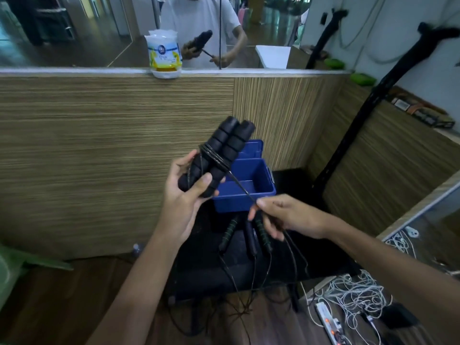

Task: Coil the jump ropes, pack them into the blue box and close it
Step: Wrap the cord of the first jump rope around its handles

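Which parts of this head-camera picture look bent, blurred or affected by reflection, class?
Head view: wide-angle lens bows the ledge and side panels; glass above reflects the person; left hand, black handles and blue box are fairly sharp; the cord and frame edges are soft; light is dim and even.

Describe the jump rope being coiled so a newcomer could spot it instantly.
Start at the open blue box in the middle. Just left of it, the left hand grips a pair of black foam handles. Unlike the green-ringed handles lying below, these have cord wound round them.
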